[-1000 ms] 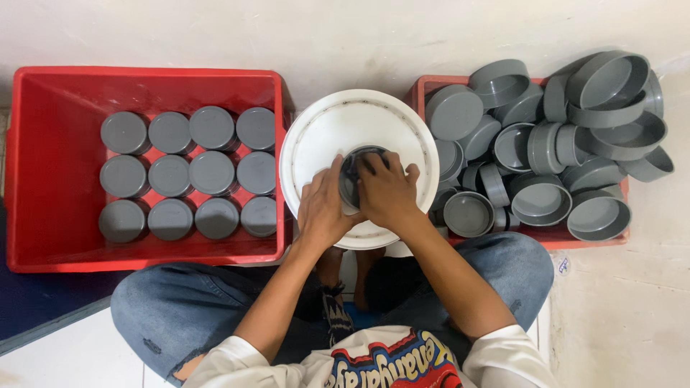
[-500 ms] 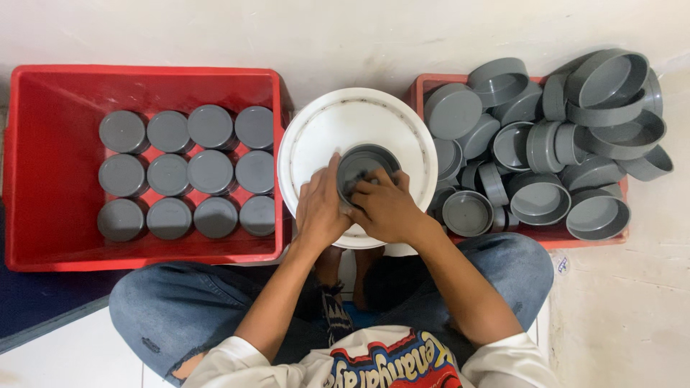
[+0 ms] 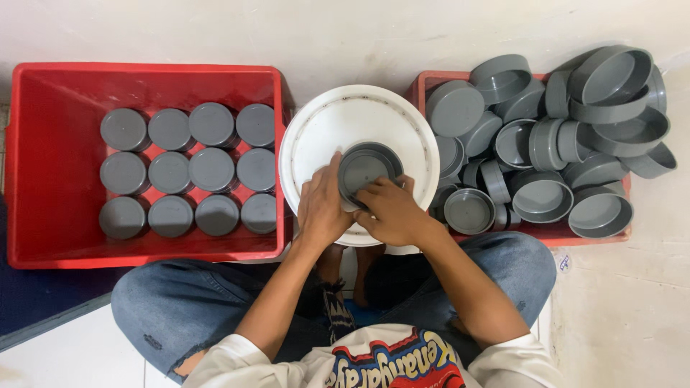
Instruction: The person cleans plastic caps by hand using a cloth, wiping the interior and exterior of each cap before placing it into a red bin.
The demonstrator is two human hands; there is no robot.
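Both hands are gripping a grey cap sitting open side up on the white bucket lid: left hand curling around its left edge, right hand clamping its lower rim.

A person sitting cross-legged is gripping a grey round cap with both hands, the left hand and right hand pressing its near edge onto a white bucket lid. A red crate is holding twelve grey caps in neat rows on the left, while a second red tray is overflowing with loose grey caps on the right.
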